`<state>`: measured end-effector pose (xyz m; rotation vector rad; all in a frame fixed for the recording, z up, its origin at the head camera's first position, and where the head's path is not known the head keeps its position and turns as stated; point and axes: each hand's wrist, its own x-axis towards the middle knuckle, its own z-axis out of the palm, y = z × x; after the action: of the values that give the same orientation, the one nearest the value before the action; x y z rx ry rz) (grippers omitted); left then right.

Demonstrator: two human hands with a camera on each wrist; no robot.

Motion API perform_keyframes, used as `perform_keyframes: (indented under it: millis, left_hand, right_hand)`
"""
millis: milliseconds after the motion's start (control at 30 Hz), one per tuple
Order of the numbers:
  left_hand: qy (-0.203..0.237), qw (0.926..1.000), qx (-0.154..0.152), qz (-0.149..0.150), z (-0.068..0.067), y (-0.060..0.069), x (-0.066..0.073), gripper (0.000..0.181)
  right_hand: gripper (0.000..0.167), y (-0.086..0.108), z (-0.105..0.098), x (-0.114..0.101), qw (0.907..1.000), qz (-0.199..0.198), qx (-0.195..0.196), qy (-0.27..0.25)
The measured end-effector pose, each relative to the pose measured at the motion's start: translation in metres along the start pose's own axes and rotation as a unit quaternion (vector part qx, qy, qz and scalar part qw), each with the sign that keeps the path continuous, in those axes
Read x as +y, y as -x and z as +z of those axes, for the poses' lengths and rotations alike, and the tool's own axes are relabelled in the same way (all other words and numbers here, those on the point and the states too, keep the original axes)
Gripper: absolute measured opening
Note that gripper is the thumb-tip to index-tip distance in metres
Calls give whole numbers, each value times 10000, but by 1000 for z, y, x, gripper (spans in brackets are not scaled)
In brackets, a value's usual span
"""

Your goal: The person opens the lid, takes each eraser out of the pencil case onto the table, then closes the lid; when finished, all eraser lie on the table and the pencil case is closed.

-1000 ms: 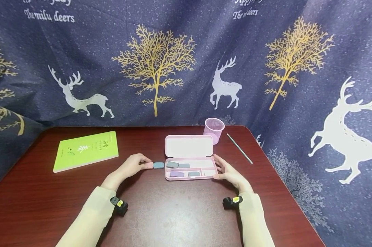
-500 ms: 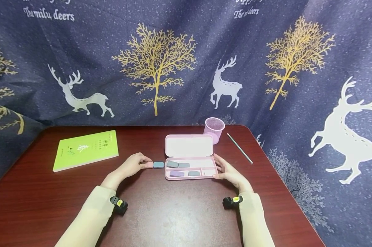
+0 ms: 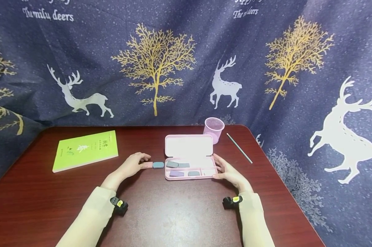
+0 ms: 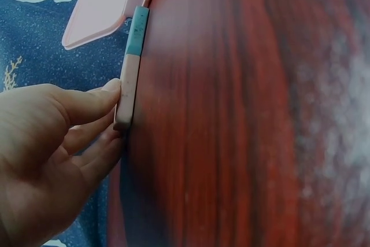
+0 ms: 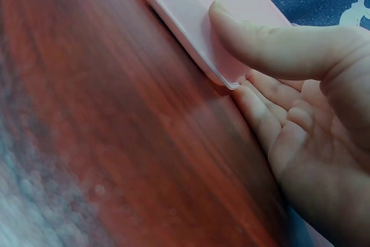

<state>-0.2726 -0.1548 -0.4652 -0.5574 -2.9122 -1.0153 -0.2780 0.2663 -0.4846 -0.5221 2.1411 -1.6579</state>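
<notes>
A pink-and-blue eraser (image 3: 158,165) (image 4: 136,33) lies flat on the table, left of an open pink pencil case (image 3: 189,146). At its pink end is my left hand (image 3: 130,166) (image 4: 52,137); the thumb touches the eraser and the index finger is raised off it. Inside the case's compartments lie two grey-green erasers in the back row, and a purple eraser (image 3: 176,173) and another grey-green one (image 3: 194,173) in front. My right hand (image 3: 230,174) (image 5: 312,102) grips the case's right end, thumb over the rim and fingers against the outside.
A pink mesh cup (image 3: 214,129) stands behind the case's right side. To its right lies a green pencil (image 3: 239,148). A green book (image 3: 86,150) lies at the table's back left. Behind the table hangs a blue patterned cloth (image 3: 186,85).
The left index finger has lifted off the eraser, and more of its pink end shows. The right hand and the case have stayed where they were.
</notes>
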Motion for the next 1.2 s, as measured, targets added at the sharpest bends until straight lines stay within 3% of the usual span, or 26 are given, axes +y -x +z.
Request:
perform_keyframes:
  millis: [367, 533, 767, 867, 1200]
  left_hand:
    - [128, 9989, 356, 274, 3, -6, 10, 31]
    - [41, 9976, 623, 297, 12, -13, 25, 27]
    - [-3, 9931, 1032, 551, 29, -22, 50, 22]
    - [116, 9935, 972, 580, 38, -25, 60, 21]
    - [248, 9981, 370, 424, 60, -35, 88, 21]
  right_hand:
    - [95, -1, -1, 1, 10000, -20, -49, 50]
    - [95, 0, -2, 1, 10000, 6, -20, 71]
    - [95, -1, -2, 0, 9999, 31, -24, 97]
    - [95, -1, -1, 0, 9999, 70, -35, 154]
    - [94, 0, 0, -1, 9999, -104, -42, 62]
